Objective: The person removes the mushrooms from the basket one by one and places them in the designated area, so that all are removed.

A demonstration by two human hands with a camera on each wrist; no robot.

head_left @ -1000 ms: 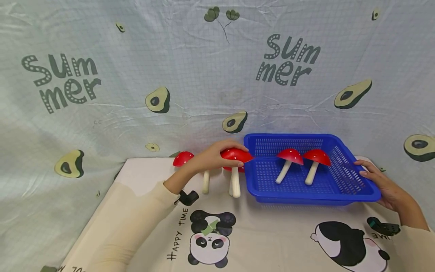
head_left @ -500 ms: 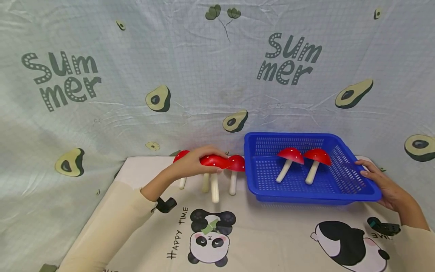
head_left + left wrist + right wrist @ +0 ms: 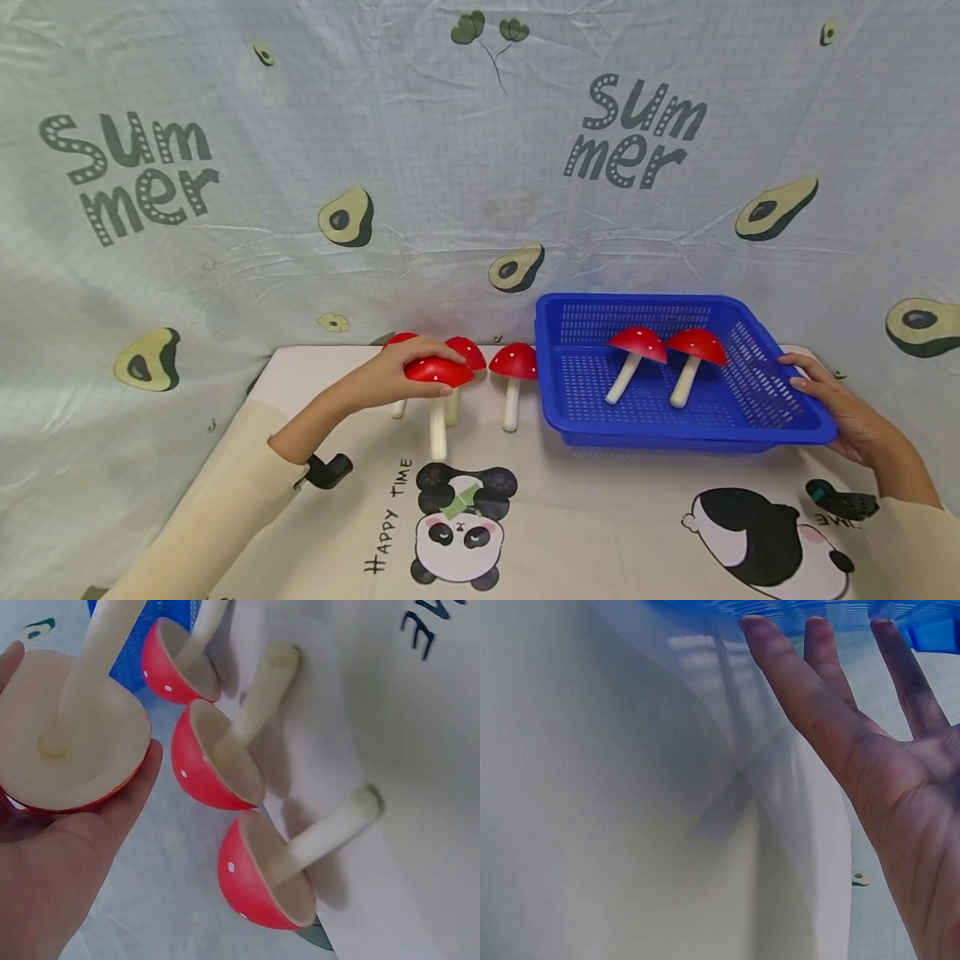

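Observation:
My left hand (image 3: 386, 375) grips a toy mushroom (image 3: 438, 372) by its red, white-dotted cap, its pale stem pointing down. The left wrist view shows the cap's cream underside (image 3: 97, 765) between my thumb and fingers. Close by, three similar mushrooms stand in a row: a right one (image 3: 513, 363), a middle one (image 3: 467, 352), and a left one (image 3: 399, 338) partly hidden by my hand. My right hand (image 3: 847, 412) touches the right side of a blue basket (image 3: 675, 435), fingers straight in the right wrist view. Two mushrooms lie inside: one left (image 3: 637, 343), one right (image 3: 697, 346).
A pale cloth with panda prints (image 3: 459, 542) covers the table. Behind it hangs a light curtain (image 3: 420, 167) with avocado and lettering prints. The basket stands near the back, just right of the row of mushrooms.
My left hand has moved left with the held mushroom, away from the basket. The mushrooms behind it have come into fuller view. My right hand and the basket have stayed put.

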